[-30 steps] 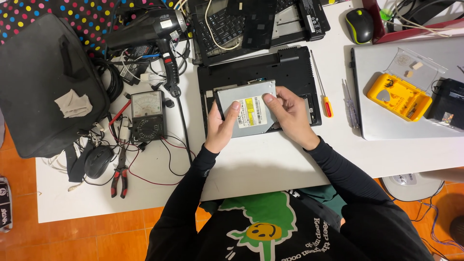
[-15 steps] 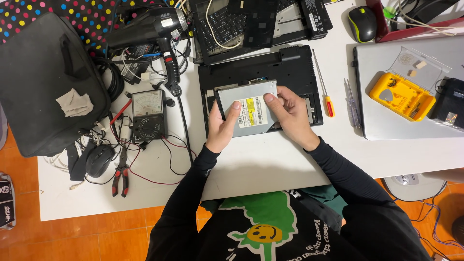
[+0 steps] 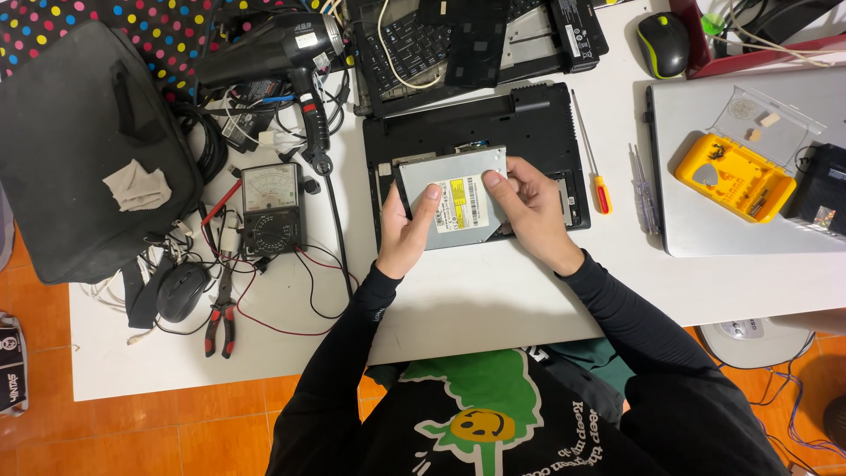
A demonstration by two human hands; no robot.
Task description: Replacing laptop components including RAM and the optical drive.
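Over the black laptop base, both hands grip a silver drive: the left hand clasps its left edge, thumb on top; the right hand pinches its right side. Their fingers underneath are hidden. Right of them, an open yellow case holds small bits.

A white tabletop fills most of the frame under even light. Orange tiled floor shows along the lower left and lower right. A dark cloth with coloured dots lies at the upper left.
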